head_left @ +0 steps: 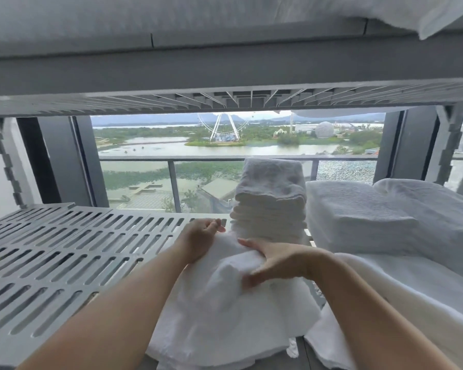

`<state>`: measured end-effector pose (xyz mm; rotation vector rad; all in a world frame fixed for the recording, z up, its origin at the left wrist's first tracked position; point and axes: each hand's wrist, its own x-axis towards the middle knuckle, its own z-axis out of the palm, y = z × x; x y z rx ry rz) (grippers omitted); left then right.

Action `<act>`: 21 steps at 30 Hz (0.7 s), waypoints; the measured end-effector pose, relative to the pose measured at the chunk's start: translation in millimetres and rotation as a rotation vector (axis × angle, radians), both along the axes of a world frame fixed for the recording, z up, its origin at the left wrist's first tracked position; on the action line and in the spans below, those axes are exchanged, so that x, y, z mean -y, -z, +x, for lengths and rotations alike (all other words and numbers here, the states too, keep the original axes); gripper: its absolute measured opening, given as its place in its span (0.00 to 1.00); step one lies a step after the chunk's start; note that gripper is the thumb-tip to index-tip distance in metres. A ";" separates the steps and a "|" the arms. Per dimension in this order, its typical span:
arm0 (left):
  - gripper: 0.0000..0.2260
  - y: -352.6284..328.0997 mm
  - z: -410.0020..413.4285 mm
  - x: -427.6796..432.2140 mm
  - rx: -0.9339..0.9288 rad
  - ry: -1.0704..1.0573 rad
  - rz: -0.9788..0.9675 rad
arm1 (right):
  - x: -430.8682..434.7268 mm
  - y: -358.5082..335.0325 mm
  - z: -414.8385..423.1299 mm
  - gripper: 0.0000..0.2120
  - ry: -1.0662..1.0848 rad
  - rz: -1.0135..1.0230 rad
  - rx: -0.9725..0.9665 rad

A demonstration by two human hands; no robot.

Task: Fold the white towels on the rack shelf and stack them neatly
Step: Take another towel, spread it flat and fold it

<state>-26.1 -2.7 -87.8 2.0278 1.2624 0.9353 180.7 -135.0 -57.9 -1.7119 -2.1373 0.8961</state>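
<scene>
A white towel (225, 311) lies partly folded on the grey slotted rack shelf (64, 252), at its near middle. My left hand (201, 236) pinches the towel's far left corner. My right hand (270, 260) grips a bunched fold at the towel's far right, fingers curled into the cloth. Just behind the hands rises a tall stack of small folded white towels (271, 198). Both forearms reach in from the bottom edge.
Larger folded white towels (358, 214) and another pile (433, 209) sit at the right. A loose white towel (412, 303) drapes at the near right. An upper shelf (225, 70) hangs low overhead with cloth on it. Behind is a window with a balcony rail.
</scene>
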 end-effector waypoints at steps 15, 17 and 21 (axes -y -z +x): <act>0.34 -7.0 -167.2 86.6 -0.033 0.222 -0.071 | 25.3 21.9 -139.9 0.12 0.711 0.702 0.104; 0.38 -13.5 -190.8 93.2 -0.056 0.219 -0.062 | 22.8 13.8 -170.0 0.12 0.731 0.672 0.064; 0.41 -21.4 -236.5 93.6 -0.107 0.186 -0.011 | 8.2 -0.2 -223.9 0.12 0.755 0.580 -0.020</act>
